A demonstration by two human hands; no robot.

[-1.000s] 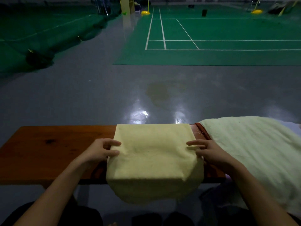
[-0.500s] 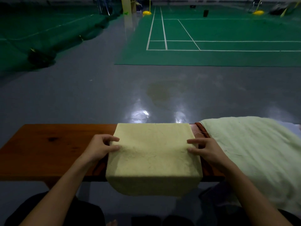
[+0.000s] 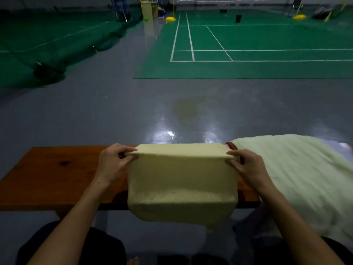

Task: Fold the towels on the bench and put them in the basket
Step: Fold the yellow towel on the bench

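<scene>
The left hand [image 3: 112, 163] and right hand [image 3: 248, 167] each pinch a far corner of the yellow towel [image 3: 181, 180] between curled fingers [image 3: 232, 153] and thumb, its near fold draping over the table [image 3: 47, 178] edge

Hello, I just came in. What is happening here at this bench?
A person is folding a yellow towel on a wooden bench beside a badminton court. The left hand and the right hand each pinch a far corner and lift that edge off the bench, while the near end hangs over the front edge. A pale green towel lies unfolded on the bench to the right. No basket is in view.
</scene>
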